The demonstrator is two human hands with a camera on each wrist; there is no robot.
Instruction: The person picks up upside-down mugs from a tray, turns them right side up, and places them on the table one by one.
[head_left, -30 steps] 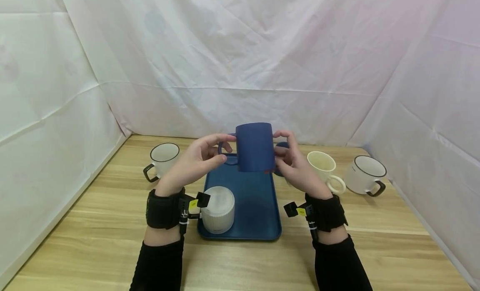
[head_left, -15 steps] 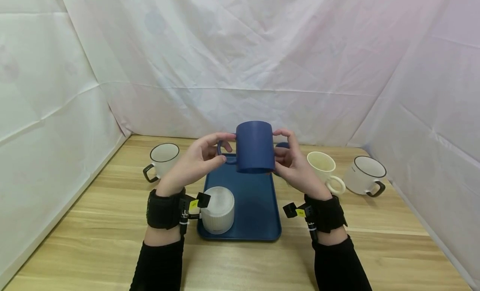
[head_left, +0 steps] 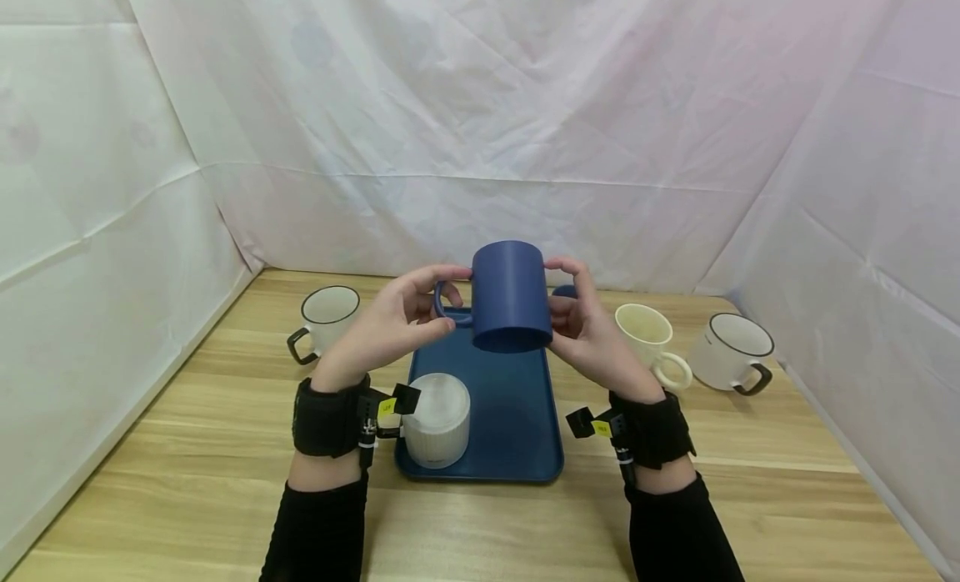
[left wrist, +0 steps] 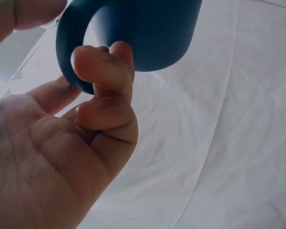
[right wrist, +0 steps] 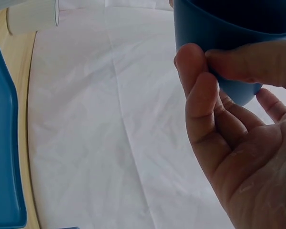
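Two hands hold one dark blue mug [head_left: 510, 294] in the air, above the far end of a blue tray [head_left: 517, 432]. Our left hand [head_left: 393, 323] grasps the handle [head_left: 447, 303]: in the left wrist view two fingers [left wrist: 102, 71] are curled through the loop, and the thumb is over its top. Our right hand [head_left: 588, 328] grasps the opposite wall of the mug; in the right wrist view the thumb and the fingertips [right wrist: 193, 67] pinch the wall near the rim. So both hands are closed on the same mug, one on each side, and neither is clearly nearer to it than the other.

We see the mug turned upside down. Its closed bottom is on top and its open mouth faces down and a little toward us. Its long axis is nearly vertical, only slightly tilted, and the handle points to our left. The mug does not touch the tray.

On the near left corner of the tray stands a white ribbed cup [head_left: 437, 419], just beside our left wrist. It looks inverted too. Behind our right hand a small dark blue thing [head_left: 564, 292] shows, but we cannot tell what it is.

On the wooden worktop [head_left: 187, 449], a white mug with a dark handle [head_left: 324, 319] stands left of the tray. Right of the tray a cream mug [head_left: 651, 340] stands, and further right a white mug with a dark rim [head_left: 731, 348]. White cloth [head_left: 480, 107] closes the space on three sides.
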